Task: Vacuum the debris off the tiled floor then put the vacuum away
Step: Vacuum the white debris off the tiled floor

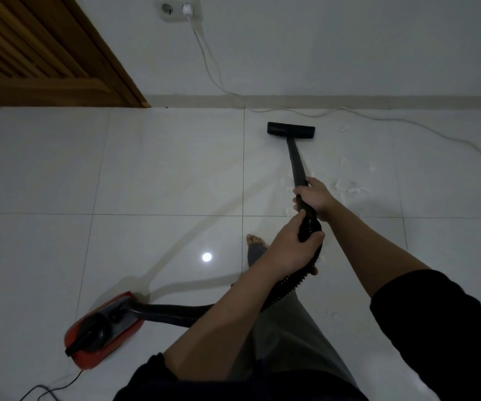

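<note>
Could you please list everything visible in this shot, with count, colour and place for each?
vacuum body: one, red and black, on the floor at lower left
hose: one, black, ribbed, running from the vacuum body up to the hands
wand: one, black, sloping from the hands to the floor head
floor head: one, black, on the tiles near the wall
debris: several small white bits, scattered right of the wand
white cable: one, from the wall socket along the floor to the right
wall socket: one double, white, top of the wall
wooden door: one, brown, upper left
black cord: one, lower left corner
bare foot: one, centre
left hand: grips the hose
right hand: grips the wand
</note>
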